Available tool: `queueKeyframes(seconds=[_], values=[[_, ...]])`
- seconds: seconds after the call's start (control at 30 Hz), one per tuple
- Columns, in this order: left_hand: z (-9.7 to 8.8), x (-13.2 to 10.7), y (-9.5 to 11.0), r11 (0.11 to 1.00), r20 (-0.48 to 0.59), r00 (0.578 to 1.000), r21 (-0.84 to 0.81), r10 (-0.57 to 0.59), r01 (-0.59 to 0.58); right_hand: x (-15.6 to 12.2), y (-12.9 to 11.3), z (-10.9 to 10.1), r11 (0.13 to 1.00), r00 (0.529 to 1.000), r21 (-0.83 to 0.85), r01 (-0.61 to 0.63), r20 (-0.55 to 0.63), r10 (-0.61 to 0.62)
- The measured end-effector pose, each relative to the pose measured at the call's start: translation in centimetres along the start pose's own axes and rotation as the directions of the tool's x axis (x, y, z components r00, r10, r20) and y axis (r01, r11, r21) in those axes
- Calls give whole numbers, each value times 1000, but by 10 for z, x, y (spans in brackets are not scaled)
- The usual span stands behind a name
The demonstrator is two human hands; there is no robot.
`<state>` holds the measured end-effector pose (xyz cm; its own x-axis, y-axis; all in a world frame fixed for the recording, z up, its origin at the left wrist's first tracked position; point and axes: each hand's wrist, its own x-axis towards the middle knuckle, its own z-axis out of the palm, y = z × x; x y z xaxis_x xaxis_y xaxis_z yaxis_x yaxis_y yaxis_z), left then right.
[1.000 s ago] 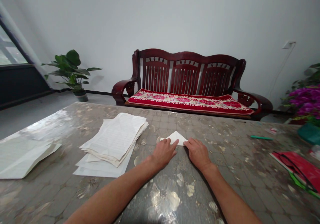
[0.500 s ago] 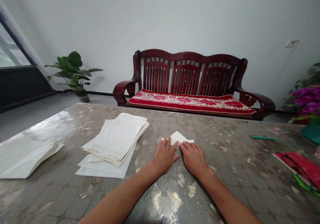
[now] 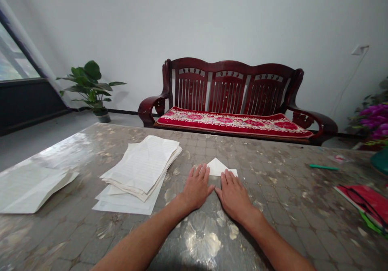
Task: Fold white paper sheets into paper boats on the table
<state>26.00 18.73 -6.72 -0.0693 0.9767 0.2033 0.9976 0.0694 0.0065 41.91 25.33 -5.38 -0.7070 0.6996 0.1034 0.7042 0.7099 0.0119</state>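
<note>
A small folded piece of white paper (image 3: 216,168) lies on the table in front of me, with a triangular peak pointing away and a narrow strip showing at its right. My left hand (image 3: 197,187) rests flat over its left end, fingers stretched forward. Over the right end lies my right hand (image 3: 234,192), also flat, its fingers extended onto the paper's lower edge. The two thumbs point toward each other, close together. Both hands hide the paper's lower corners.
A stack of white sheets (image 3: 142,166) lies left of my hands, with a folded sheet (image 3: 27,188) farther left. At right are a green pen (image 3: 323,167), a red book (image 3: 368,202) and a flower pot (image 3: 380,160). A wooden bench (image 3: 227,89) stands beyond the table (image 3: 121,238).
My fingers have gone from bent at the paper's lower edge to stretched flat over its ends. The thumbs have slid off the paper toward me. The view has shifted slightly.
</note>
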Motion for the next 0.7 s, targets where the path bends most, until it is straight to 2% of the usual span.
queueKeyframes(seconds=[0.17,0.43,0.5,0.63,0.7], values=[[5,-1,-3,1000,-8,1000,-15,-9,9,2,11,-5,996,993,14,-93,80,92],[5,1,-9,997,-36,997,34,-71,72,5,15,-9,986,979,-34,-162,119,165],[4,4,-7,999,-39,999,44,-13,15,5,13,-8,986,980,-50,-162,106,166],[3,13,0,966,4,966,-34,257,-257,5,12,-4,990,991,-47,-131,31,133],[4,18,3,952,11,954,-70,301,-299,4,12,-3,990,991,-56,-130,13,131]])
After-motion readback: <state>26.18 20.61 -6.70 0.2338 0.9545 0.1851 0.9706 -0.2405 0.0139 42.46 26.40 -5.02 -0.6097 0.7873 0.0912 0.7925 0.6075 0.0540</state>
